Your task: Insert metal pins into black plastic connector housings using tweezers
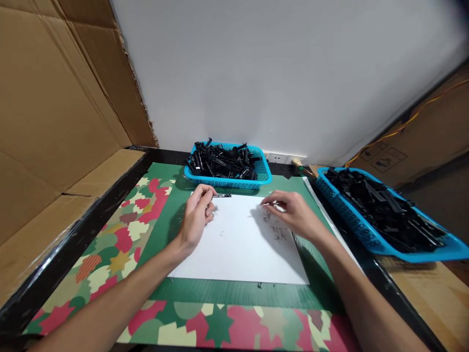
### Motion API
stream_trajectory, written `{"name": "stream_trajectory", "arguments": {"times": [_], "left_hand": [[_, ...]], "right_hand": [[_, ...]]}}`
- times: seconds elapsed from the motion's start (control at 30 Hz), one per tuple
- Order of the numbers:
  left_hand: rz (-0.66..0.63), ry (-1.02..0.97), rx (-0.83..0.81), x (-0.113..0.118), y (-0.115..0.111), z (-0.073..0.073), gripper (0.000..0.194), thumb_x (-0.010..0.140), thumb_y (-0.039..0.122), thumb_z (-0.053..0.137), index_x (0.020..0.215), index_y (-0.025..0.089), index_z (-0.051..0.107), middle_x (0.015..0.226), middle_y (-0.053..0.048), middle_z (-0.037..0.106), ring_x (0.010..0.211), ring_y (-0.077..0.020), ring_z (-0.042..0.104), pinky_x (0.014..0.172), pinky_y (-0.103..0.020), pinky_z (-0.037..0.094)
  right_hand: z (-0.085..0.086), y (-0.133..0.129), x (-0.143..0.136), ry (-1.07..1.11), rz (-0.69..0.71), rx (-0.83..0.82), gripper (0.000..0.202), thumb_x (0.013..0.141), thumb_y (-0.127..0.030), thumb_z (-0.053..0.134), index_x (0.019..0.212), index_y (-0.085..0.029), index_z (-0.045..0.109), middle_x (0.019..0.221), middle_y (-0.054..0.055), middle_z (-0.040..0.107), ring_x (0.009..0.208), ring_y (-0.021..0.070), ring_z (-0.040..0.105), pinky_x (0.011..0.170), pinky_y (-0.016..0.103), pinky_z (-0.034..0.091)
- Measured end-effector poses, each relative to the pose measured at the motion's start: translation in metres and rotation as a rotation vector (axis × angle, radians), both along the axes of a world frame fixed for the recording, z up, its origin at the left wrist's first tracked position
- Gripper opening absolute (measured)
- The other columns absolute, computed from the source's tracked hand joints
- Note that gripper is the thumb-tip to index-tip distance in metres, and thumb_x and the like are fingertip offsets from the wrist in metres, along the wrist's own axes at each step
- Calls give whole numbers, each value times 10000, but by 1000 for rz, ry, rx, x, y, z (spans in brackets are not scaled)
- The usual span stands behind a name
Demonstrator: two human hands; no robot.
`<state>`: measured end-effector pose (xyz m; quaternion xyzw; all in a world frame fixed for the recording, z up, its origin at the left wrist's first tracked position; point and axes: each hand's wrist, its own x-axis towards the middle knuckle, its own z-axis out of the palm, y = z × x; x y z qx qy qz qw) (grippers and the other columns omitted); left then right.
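My left hand (198, 215) is closed on a slim black plastic part (223, 195), whose end sticks out to the right above a white sheet of paper (238, 254). Over the sheet's right side, my right hand (287, 210) is closed, thumb and fingertips together; whatever lies between them is too small to make out. Tiny dark metal pieces (279, 233) are scattered on the paper below my right hand. A few more lie by my left fingers, and a single small bent piece (221, 233) sits near the middle.
A blue basket (223, 184) heaped with black plastic parts stands behind the paper. Another blue basket (351, 234) of black parts is at the right. Cardboard (58, 98) walls the left side. A socket strip (280, 158) sits at the wall, and patterned green covering (120, 230) lies under the paper.
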<state>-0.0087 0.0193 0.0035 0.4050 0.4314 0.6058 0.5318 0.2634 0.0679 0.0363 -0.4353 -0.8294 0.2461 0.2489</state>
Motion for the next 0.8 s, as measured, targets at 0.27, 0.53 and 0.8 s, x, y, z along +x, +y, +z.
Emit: {"name": "stream_trajectory", "arguments": {"times": [0.27, 0.53, 0.8], "left_hand": [[-136, 99, -16, 4, -7, 0, 266, 979, 494, 661, 1005, 234, 608, 729, 57, 305, 562, -87, 246, 456, -181, 167], [-206, 135, -40, 6, -7, -1, 258, 995, 474, 652, 1024, 222, 603, 719, 57, 294, 580, -90, 241, 451, -162, 196], [-258, 141, -65, 9, -9, 2, 278, 1000, 472, 657, 1028, 203, 593, 758, 56, 313, 585, -71, 257, 460, -157, 188]], "right_hand": [[-9, 10, 29, -94, -27, -58, 207, 973, -374, 717, 973, -215, 850, 942, 89, 794, 800, 233, 691, 748, 369, 527], [-24, 7, 10, -106, -61, -23, 130, 960, -285, 725, 964, -200, 823, 922, 71, 754, 786, 210, 658, 742, 347, 468], [-19, 3, 5, 53, -51, -93, 173, 1046, -320, 610, 955, -204, 700, 940, 62, 683, 815, 201, 595, 722, 325, 428]]}}
